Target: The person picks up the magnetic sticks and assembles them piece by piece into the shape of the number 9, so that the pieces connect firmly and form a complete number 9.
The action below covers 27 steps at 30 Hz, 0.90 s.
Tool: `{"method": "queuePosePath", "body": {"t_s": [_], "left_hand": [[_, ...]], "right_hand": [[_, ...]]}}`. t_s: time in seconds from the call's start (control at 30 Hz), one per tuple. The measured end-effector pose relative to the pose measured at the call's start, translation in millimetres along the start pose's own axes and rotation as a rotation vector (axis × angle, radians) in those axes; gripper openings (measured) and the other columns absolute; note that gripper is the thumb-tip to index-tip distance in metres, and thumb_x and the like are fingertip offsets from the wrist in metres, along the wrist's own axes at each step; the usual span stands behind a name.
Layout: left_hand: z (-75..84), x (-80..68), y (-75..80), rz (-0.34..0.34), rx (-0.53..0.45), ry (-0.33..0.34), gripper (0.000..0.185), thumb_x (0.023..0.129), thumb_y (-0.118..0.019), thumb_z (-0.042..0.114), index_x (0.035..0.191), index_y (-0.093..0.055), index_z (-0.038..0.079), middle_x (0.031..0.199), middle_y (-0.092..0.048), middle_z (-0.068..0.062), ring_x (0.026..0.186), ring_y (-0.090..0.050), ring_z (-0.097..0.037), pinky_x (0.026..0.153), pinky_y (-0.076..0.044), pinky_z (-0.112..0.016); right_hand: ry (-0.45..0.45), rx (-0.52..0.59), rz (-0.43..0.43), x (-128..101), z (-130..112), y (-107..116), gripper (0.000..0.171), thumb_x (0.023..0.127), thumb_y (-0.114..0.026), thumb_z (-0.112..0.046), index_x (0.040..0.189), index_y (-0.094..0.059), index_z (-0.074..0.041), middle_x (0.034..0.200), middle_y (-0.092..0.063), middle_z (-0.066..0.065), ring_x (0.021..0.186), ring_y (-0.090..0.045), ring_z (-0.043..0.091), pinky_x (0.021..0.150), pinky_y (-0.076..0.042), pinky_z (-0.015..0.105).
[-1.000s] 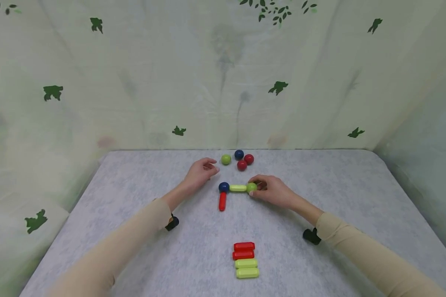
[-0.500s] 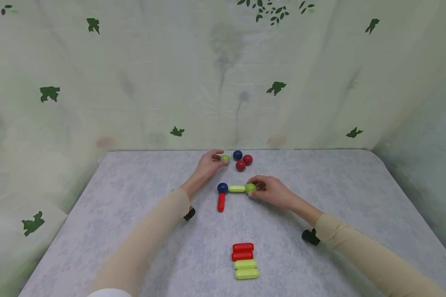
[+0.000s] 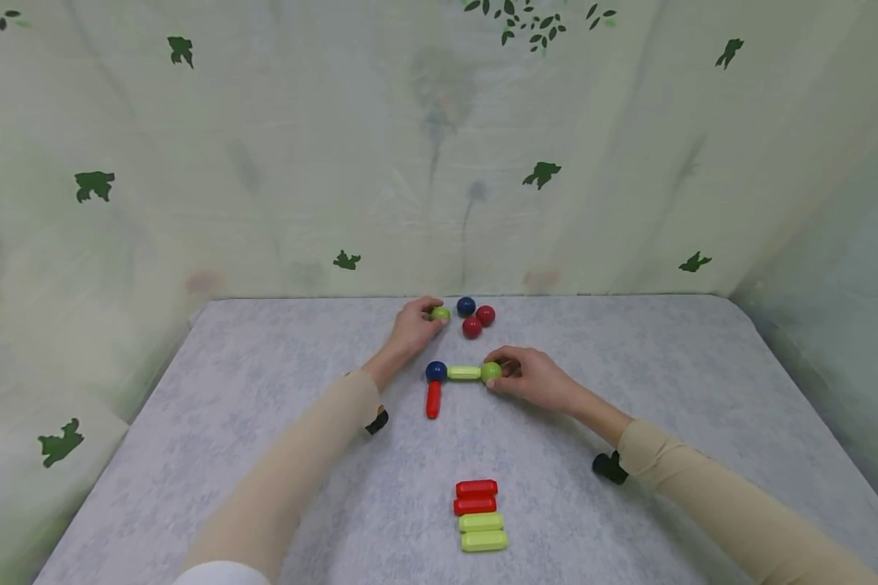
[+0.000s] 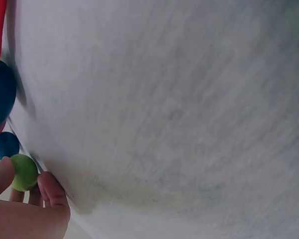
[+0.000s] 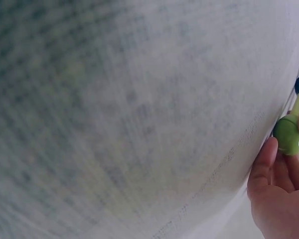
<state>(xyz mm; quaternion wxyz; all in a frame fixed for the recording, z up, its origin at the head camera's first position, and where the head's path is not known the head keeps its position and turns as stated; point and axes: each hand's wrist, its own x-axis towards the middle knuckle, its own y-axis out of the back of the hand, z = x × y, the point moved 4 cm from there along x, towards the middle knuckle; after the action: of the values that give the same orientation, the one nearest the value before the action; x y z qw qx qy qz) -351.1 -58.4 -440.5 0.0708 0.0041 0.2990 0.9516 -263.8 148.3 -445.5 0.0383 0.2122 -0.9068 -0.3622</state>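
your left hand (image 3: 412, 327) is pinching the loose green ball (image 3: 441, 313) between thumb and fingers at the far end of the bench (image 3: 190, 422), just left of the loose blue ball (image 3: 466, 306) and two red balls (image 3: 478, 321). your right hand (image 3: 536, 378) is gripping the other green ball (image 3: 491, 371), which is sitting at the right end of a green rod (image 3: 464, 373). at that rod's left end a joined blue ball (image 3: 436, 371) is touching it, with a red rod (image 3: 433, 399) running from that ball toward you. nearer you than the green rod, two red bars (image 3: 474, 496) and two green bars (image 3: 482, 531) are lying stacked side by side.
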Motion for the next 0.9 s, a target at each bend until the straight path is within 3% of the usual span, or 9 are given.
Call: {"method": "queuePosePath", "body": {"t_s": [0.33,0.67,0.9], "left_hand": [[2.4,-28.7,9.2,0.035,-0.081,-0.011,0.037,0.093,-0.067,0.011,0.128,-0.059,0.002,0.124,-0.059,-0.016,0.103,-0.057,-0.029,0.088,-0.047,-0.038],[10.8,-78.4,25.1,0.08,-0.167,0.017,0.036,0.091,-0.07,0.01,0.126,-0.061,0.005,0.119,-0.061,-0.011,0.102,-0.057,-0.025,0.08,-0.049,-0.034],[6.0,-120.7,24.4,0.018,-0.2,0.067,0.034,0.087,-0.073,0.005,0.118,-0.061,0.009,0.118,-0.06,-0.008,0.103,-0.059,-0.023,0.084,-0.051,-0.035]], "right_hand": [[0.006,0.005,-0.001,-1,-2,0,0.033,0.09,-0.073,-0.023,0.121,-0.065,-0.013,0.107,-0.064,-0.002,0.097,-0.059,0.018,0.086,-0.05,0.036],[0.017,0.012,0.004,-1,-1,-1,0.033,0.09,-0.073,-0.022,0.121,-0.065,-0.013,0.107,-0.064,-0.002,0.097,-0.059,0.018,0.086,-0.05,0.036],[0.013,0.011,0.001,-2,-1,-1,0.033,0.091,-0.073,-0.022,0.121,-0.065,-0.013,0.108,-0.064,-0.001,0.098,-0.059,0.018,0.087,-0.05,0.037]]}}
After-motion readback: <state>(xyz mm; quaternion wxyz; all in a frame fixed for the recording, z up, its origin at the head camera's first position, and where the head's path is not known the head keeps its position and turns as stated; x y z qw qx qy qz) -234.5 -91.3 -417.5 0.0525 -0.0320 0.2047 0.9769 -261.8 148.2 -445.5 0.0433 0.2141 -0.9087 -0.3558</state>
